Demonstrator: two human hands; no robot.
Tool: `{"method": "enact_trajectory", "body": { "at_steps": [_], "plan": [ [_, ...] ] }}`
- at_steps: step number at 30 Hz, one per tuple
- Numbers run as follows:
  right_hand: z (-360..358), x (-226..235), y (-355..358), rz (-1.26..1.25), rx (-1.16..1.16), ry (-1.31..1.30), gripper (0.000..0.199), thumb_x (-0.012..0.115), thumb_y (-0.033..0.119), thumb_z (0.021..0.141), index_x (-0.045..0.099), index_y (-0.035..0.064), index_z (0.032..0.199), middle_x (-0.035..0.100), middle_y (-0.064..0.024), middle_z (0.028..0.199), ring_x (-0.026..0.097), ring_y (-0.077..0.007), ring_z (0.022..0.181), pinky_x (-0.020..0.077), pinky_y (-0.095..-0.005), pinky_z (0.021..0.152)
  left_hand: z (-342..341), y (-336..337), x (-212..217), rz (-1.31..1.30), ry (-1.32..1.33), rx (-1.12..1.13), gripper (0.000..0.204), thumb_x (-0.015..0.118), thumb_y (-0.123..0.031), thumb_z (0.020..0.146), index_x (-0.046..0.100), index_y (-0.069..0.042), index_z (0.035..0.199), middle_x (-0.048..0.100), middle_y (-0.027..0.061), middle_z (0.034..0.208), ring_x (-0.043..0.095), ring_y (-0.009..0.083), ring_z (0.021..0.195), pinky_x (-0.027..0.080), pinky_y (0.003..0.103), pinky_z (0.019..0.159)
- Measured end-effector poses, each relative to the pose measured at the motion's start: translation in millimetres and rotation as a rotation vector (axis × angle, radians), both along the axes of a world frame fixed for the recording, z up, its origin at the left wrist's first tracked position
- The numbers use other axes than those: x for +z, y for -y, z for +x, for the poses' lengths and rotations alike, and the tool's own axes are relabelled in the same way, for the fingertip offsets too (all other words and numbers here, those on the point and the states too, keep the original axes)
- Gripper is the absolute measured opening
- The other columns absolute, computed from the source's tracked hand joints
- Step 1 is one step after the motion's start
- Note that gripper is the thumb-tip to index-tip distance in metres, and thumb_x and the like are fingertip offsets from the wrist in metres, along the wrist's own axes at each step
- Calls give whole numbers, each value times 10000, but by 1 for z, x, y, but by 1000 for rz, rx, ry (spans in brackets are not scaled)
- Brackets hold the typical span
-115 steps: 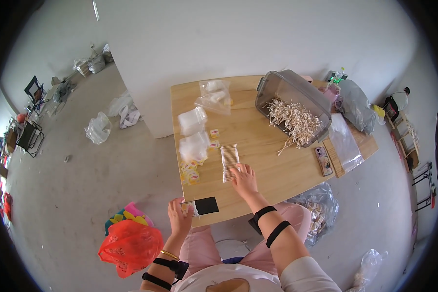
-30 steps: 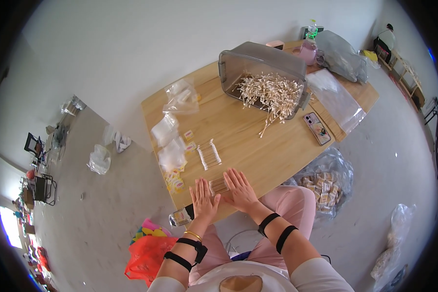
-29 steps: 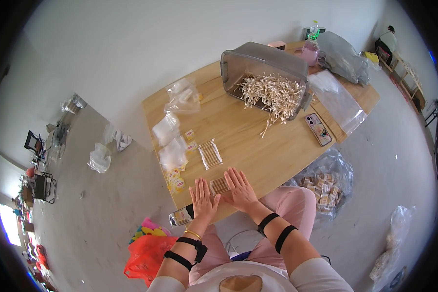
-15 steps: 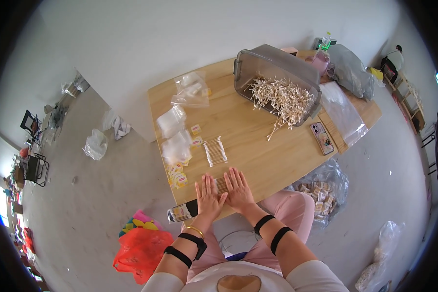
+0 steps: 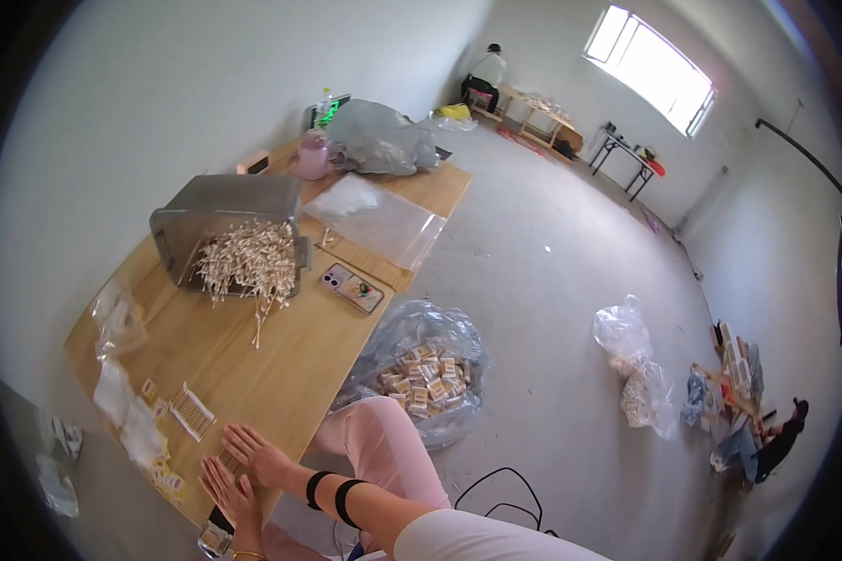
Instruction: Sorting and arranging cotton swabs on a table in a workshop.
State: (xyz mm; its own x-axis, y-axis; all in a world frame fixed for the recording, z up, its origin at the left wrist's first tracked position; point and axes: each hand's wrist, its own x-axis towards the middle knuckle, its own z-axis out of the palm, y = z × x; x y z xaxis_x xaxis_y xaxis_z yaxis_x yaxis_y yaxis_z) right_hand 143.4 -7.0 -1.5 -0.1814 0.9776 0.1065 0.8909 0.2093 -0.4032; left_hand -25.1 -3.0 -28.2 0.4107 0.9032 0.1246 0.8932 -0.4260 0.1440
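Lying flat with fingers stretched out, left hand (image 5: 226, 491) and right hand (image 5: 257, 453) press small sticks (image 5: 230, 462) against the wooden table (image 5: 281, 374).

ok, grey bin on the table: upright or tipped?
Tipped. The grey bin lies on its side on the table, mouth toward the person, pale sticks spilling out.

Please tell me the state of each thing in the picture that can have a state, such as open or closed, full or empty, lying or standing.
left hand: open, flat on the table edge.
right hand: open, flat, over small sticks.
grey bin: tipped on its side, sticks spilling out.
row of sticks: lying side by side.
phone: lying flat.
pink bottle: standing upright.
clear floor bag: open, holding small packets.
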Motion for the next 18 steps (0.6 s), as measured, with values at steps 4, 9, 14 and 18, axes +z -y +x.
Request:
{"method": "enact_trajectory", "body": {
  "at_steps": [4,9,14,18],
  "plan": [
    [-2,7,5,-98,56,-8,868,529,451,890,226,-36,1541,144,-212,1640,74,-311,1539,47,-428,1261,-7,3,-9,26,-51,17,714,280,-487,1027,224,-16,1560,234,166,1625,190,307,1518,115,506,1239],
    [-9,-10,-2,-99,55,-130,783,573,384,860,341,25,1517,284,-175,1604,178,-313,1518,129,-443,1249,-10,-2,0,4,-14,-17,793,399,-568,974,329,14,1508,342,234,1547,305,390,1444,177,520,1205],
    [10,23,13,-84,60,153,884,455,618,933,306,-30,1517,260,-228,1596,165,-346,1513,107,-465,1237,-14,16,50,-149,125,126,794,442,-502,984,220,11,1547,237,202,1611,173,341,1512,81,501,1230],
    [12,8,15,64,67,170,879,472,617,935,276,9,1540,245,-220,1602,168,-331,1515,104,-478,1242,-68,30,73,-147,171,431,683,349,-453,1039,240,-13,1549,227,178,1621,164,320,1518,58,492,1236]
  ]
}}
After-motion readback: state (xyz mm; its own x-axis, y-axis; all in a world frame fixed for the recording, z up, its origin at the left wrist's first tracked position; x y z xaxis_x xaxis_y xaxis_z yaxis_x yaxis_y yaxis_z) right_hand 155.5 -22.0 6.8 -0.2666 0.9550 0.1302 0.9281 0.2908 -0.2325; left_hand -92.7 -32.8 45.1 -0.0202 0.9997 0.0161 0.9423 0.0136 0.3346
